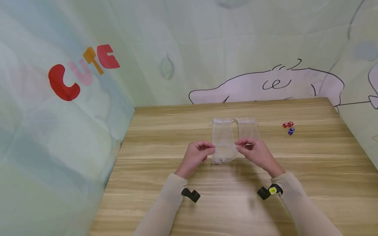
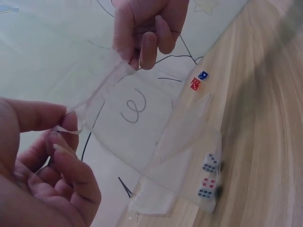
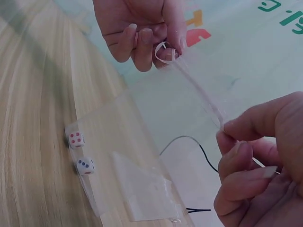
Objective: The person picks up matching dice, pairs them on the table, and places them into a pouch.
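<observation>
The left hand (image 1: pixel 197 154) and the right hand (image 1: pixel 256 152) each have their grip pinched on the top edge of a sheer bag (image 1: pixel 226 152), held up between them over the counter (image 1: pixel 165 129), two white dice (image 1: pixel 216 161) at its bottom. Two other bags (image 1: pixel 222 132) lie just beyond, and red dice (image 1: pixel 290 124) and blue dice (image 1: pixel 291 131) (a small cluster) sit to the right.

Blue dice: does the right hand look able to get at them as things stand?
Probably yes: bare tabletop lies between the right hand and the blue dice, though that hand's pinch on the sheer bag likely must be released first.
</observation>
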Available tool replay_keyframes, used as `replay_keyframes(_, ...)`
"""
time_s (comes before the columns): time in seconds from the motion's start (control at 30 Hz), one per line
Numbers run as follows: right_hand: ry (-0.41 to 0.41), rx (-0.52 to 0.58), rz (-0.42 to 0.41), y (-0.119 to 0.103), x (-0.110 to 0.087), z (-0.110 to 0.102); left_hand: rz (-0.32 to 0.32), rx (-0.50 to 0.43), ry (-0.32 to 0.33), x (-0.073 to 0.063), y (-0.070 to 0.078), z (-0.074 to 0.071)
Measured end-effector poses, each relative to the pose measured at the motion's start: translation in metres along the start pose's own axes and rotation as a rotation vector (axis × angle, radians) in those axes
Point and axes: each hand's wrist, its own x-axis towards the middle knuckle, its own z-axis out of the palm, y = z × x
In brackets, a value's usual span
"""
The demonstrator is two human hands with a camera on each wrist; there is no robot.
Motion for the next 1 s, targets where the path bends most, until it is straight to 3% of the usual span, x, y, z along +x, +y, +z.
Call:
replay_keyframes(0.2, 0.012, 0.013, 0.032, -0.001, -0.003, -0.003, 0.017, -0.001, 0.003, 0.0, 0.0, -0.005)
replay_keyframes(0.43, 0.021, 0.108, 0.095, -0.005, -0.005, -0.004, 0.016, 0.017, 0.01, -0.001, -0.001, -0.01)
replay_keyframes(0.83, 0.126, 0.034, 0.025, 0.003, -0.005, -0.005, 0.008, 0.024, 0.121, -0.005, 0.0, -0.029)
replay_keyframes(1.0, 0.164, 0.012, 0.022, 0.008, -0.006, -0.008, 0.004, 0.019, 0.137, -0.009, 0.003, -0.038)
